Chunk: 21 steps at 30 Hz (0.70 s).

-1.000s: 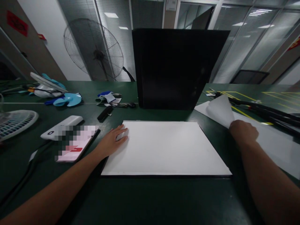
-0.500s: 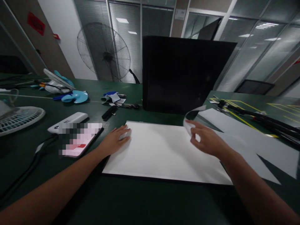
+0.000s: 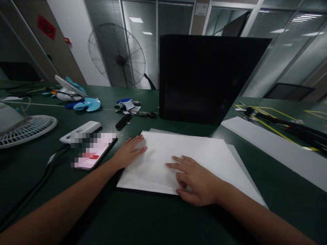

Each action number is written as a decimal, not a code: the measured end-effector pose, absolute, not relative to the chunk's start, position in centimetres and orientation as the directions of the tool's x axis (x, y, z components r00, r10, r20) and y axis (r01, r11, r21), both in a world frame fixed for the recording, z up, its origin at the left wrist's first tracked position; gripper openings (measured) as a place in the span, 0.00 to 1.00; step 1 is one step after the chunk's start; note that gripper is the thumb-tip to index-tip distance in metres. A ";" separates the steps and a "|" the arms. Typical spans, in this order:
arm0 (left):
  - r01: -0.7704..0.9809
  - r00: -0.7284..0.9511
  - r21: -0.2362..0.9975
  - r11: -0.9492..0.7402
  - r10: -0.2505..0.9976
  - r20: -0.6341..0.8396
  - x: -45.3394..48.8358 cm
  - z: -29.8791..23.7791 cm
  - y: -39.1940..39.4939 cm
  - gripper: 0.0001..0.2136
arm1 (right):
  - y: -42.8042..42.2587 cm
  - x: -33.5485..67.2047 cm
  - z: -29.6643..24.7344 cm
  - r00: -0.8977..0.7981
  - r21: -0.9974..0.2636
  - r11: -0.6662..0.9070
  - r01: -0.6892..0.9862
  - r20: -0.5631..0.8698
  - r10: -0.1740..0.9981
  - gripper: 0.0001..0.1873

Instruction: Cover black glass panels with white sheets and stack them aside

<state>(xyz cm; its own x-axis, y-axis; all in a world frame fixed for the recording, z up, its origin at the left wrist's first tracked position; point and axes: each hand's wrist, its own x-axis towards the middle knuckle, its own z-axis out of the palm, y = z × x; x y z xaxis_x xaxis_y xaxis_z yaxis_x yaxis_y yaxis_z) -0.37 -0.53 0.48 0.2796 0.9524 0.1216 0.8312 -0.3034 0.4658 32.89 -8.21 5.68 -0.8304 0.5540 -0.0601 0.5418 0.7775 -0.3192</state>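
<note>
A large white sheet of paper lies flat on the dark green table, with a thin dark edge showing beneath its left and front sides. My left hand rests on its left edge, fingers stretched out. Near the front middle of the sheet, my right hand lies with fingers spread, the index and others reaching left over the paper. Neither hand grips anything. A greyish sheet peeks out past the right side of the white one.
Left of the paper are a phone, a white power bank with a cable, and a white fan grille. Behind stands a large black panel. Another white sheet and black rods lie to the right.
My right hand has let go of the curled clear film at the sheet's far right and moved left and nearer, onto the paper. My left hand stays on the left edge.
</note>
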 end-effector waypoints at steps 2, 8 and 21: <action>0.827 0.274 0.478 -0.297 0.954 0.119 -0.4 0.6 -0.5 0.35 | -8.1 32.9 5.7 -0.848 -0.352 0.785 0.510 -0.051 0.528 0.09; 0.855 0.309 0.391 -0.340 0.940 0.142 -0.8 -0.4 0.1 0.35 | -8.0 32.9 5.6 -0.865 -0.451 0.764 0.462 -0.038 0.500 0.12; 0.852 0.379 0.334 -0.403 0.915 0.137 -0.7 -0.1 -0.3 0.29 | -0.3 45.9 4.2 -0.240 -0.342 0.330 0.880 0.278 0.930 0.32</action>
<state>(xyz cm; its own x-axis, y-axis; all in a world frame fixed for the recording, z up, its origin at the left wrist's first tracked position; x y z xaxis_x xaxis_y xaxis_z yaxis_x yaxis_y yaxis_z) -0.70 -0.33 -0.10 0.3791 0.9151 0.1373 0.8522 -0.4031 0.3337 45.88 -0.33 4.18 -0.2405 0.9299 0.2783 0.8801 0.3298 -0.3415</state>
